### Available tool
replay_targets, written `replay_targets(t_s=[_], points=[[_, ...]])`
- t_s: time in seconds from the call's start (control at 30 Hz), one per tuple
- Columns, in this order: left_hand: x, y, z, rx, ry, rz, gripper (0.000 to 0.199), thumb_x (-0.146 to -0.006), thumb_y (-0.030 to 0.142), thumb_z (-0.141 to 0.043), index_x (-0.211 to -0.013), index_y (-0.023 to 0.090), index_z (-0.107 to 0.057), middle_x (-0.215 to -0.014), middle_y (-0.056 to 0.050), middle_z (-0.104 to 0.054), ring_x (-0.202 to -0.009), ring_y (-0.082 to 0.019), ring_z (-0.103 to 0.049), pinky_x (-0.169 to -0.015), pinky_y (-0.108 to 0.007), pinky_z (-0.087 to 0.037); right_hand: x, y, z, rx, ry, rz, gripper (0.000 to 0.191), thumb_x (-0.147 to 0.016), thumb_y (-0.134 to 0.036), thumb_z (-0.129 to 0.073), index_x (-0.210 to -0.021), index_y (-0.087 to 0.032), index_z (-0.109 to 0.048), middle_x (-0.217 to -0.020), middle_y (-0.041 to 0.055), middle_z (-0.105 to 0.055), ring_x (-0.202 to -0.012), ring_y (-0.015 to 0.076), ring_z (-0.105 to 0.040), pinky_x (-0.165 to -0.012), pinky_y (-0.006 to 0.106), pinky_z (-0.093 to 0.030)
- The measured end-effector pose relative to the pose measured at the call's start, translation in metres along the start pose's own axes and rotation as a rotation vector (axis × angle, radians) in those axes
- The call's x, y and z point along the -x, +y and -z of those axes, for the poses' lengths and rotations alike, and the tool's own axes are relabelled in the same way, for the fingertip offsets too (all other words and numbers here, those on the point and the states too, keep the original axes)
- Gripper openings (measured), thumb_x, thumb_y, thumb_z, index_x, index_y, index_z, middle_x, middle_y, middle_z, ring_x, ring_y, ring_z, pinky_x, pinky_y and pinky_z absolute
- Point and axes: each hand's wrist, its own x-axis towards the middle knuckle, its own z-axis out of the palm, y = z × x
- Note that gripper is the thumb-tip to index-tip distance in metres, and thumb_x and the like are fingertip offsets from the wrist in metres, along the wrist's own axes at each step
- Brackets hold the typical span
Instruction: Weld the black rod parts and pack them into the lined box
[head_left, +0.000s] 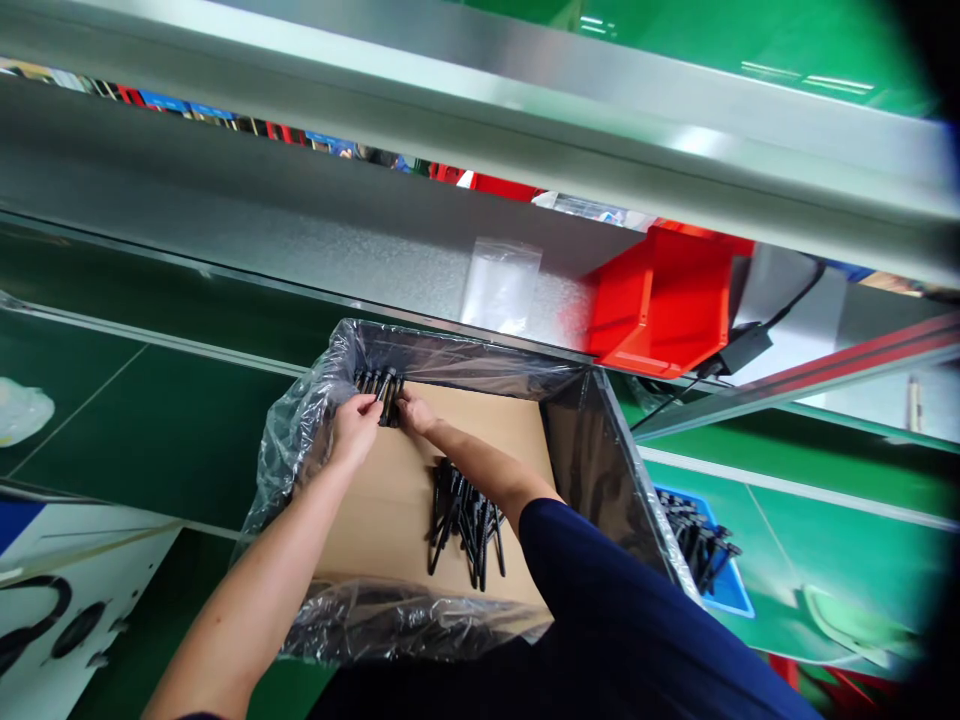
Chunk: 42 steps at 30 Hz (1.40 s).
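Observation:
Deep inside a large plastic-lined box [634, 470], both my hands are at the far left corner. There, slim black rod-like parts with wider heads [367, 381] stand side by side in a row. My left hand [356, 428] is closed, thumb and fingers pinching one black rod [385, 384] at the front of that row. My right hand [417, 412] is at the row's right end, its fingers curled against the parts; what they hold, if anything, is hidden. A loose pile of similar black rods [469, 520] lies on the brown cardboard bottom [375, 520], below my right forearm.
Behind the box runs a grey metal shelf [300, 230] carrying a clear plastic bag [501, 285], a red bin [660, 300] and a black adapter with a cable [739, 350]. To the right, a blue tray [731, 590] holds more black parts. Loose film [281, 450] overhangs the box's left rim.

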Motion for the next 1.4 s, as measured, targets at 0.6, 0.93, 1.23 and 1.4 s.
replay_targets(t_s=[0.6,0.93,1.23,1.4], points=[[0.009,0.000,-0.002,-0.273,-0.200,-0.019,0.011,-0.071,0.029,-0.068,-0.073,0.019,-0.063,-0.072,-0.004,-0.069,-0.064,-0.016,-0.062,-0.063,-0.027,-0.044,0.024,-0.074,0.043,-1.260,0.050,-0.681,0.028,-0.083,-0.045,-0.064,-0.079,-0.019,-0.055,-0.061,-0.0038,-0.054,-0.052,0.0086,-0.051,-0.049,0.018,-0.044],[0.015,0.020,0.001,-0.498,-0.181,0.032,0.022,-0.077,0.029,-0.066,-0.096,0.019,-0.071,-0.087,-0.008,-0.073,-0.078,-0.021,-0.066,-0.074,-0.031,-0.048,-0.019,-0.011,0.030,-0.640,0.029,-0.989,0.025,-0.083,-0.027,-0.067,-0.064,-0.016,-0.057,-0.046,-0.0008,-0.052,-0.046,0.0124,-0.052,-0.049,0.023,-0.046],[0.015,0.021,0.002,-0.509,-0.169,0.010,0.015,-0.075,0.027,-0.067,-0.087,0.021,-0.073,-0.078,-0.005,-0.072,-0.071,-0.019,-0.065,-0.069,-0.028,-0.047,-0.037,-0.003,0.031,-0.346,0.038,-0.921,0.010,-0.079,-0.022,-0.071,-0.074,-0.015,-0.066,-0.067,0.0060,-0.067,-0.067,0.0167,-0.066,-0.061,0.022,-0.048],[0.016,0.026,0.002,-0.512,-0.171,0.012,0.014,-0.076,0.026,-0.066,-0.086,0.019,-0.073,-0.078,-0.006,-0.072,-0.069,-0.019,-0.063,-0.069,-0.029,-0.047,-0.015,-0.002,0.049,-0.300,0.008,-0.841,0.017,-0.087,-0.029,-0.065,-0.088,-0.013,-0.069,-0.069,0.0072,-0.068,-0.067,0.0176,-0.066,-0.061,0.024,-0.048]])
